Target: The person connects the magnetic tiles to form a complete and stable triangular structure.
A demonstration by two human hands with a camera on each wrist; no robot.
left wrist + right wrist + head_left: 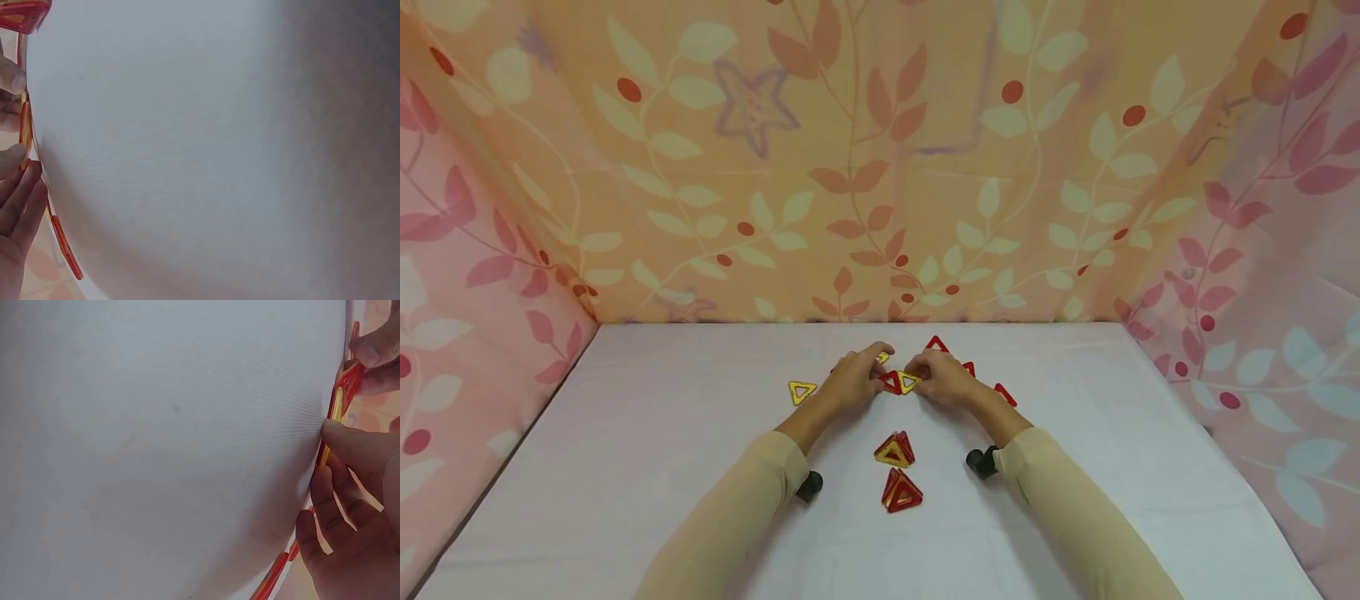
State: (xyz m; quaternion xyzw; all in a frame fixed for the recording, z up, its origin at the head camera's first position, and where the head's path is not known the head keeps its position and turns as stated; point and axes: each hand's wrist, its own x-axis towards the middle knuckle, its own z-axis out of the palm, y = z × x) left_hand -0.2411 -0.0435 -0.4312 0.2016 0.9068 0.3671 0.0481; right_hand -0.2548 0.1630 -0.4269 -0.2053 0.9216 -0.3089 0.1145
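Note:
Both hands meet over the far middle of the table. My left hand [853, 379] pinches a red triangular magnetic tile [898, 386] between thumb and fingers. With thumb and fingertips my right hand [943, 379] grips a yellow triangular magnetic tile [902, 383], its other fingers spread in the right wrist view. The two tiles are edge to edge between the hands; the yellow tile's edge [338, 403] shows under the right thumb. Nearer to me stand two small pyramids of tiles, one red with a yellow face [885, 457], the other mostly red [907, 505].
Loose tiles lie around the hands: a yellow one [794, 387] on the left, another yellow one [883, 357] behind the left hand, and red ones [936, 338] behind and right of the right hand. Patterned curtains [865, 167] enclose the white table [625, 467].

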